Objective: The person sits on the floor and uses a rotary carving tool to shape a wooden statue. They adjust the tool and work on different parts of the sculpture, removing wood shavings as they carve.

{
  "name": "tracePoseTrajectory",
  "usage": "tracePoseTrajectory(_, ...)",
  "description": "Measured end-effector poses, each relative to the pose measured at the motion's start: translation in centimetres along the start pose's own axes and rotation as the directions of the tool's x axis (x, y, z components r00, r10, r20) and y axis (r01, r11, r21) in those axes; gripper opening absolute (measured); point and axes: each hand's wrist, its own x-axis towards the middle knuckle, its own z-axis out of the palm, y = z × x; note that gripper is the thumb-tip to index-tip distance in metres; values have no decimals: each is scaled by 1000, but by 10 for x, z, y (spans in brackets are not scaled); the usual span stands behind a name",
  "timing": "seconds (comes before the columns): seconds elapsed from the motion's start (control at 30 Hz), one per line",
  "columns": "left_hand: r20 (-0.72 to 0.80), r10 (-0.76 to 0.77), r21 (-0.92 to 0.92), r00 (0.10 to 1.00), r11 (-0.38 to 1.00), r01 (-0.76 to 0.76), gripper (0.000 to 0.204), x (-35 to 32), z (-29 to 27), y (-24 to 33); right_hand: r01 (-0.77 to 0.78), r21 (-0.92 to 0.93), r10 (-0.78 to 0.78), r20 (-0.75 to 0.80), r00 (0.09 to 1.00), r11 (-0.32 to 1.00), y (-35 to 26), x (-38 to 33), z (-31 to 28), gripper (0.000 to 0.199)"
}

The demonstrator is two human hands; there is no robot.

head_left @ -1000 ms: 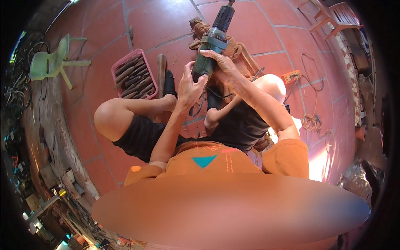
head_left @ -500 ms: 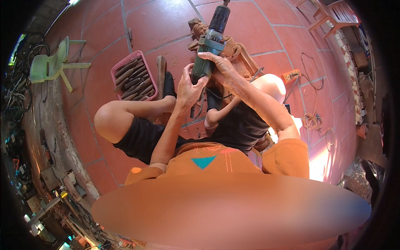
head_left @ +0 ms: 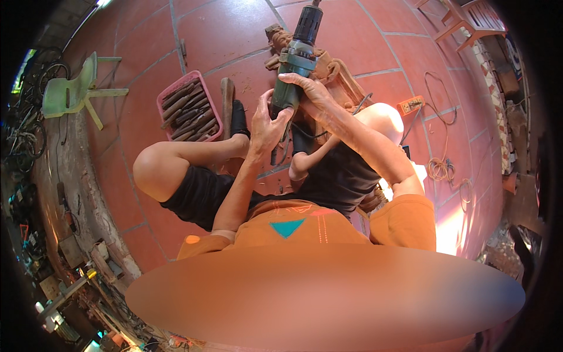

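Observation:
A green and black electric die grinder (head_left: 287, 76) is held in front of me, its black vented end and metal tip pointing away. My left hand (head_left: 270, 124) is closed round its near end, thumb and fingers on either side. My right hand (head_left: 309, 92) grips the right side of its green body, with the thumb laid across the top. Beneath and beyond the tool lies a carved wooden figure (head_left: 280, 40) on the tiles, partly hidden by the grinder and my right hand. A dark cable loops down beside my hands.
Left of my feet a pink basket (head_left: 219, 117) holds several wooden-handled tools, with a wooden stick (head_left: 227, 97) beside it. A green chair (head_left: 69, 95) stands far left, a pink chair (head_left: 482, 22) far right. An orange socket box (head_left: 410, 105) and coiled cable (head_left: 440, 170) lie at right.

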Motion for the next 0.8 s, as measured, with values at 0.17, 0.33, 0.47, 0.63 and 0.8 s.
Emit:
tracePoseTrajectory(0.17, 7, -2, -19, 1000, 1000, 2, 58, -1, 0, 2, -17, 23, 18, -18, 1000, 1000, -1, -2, 1, 46)
tracePoseTrajectory(0.33, -16, 117, 162, 993, 980, -113, 64, -3, -4, 9, -38, 51, 38, 11, 999, 998, -8, -2, 0, 43)
tracePoseTrajectory(0.47, 145, -21, -51, 989, 998, 28, 69, -6, -19, 20, -68, 77, 57, 141, 988, 995, -22, -4, -2, 42)
tracePoseTrajectory(0.63, 292, -74, -507, 954, 834, 220, 64, -2, -28, 21, 17, 53, -30, 248, 968, 998, -34, -9, 0, 56)
tracePoseTrajectory(0.8, 474, -82, -580, 877, 720, 381, 57, 2, -31, 11, -5, 136, -37, 309, 950, 991, -41, -12, -2, 60)
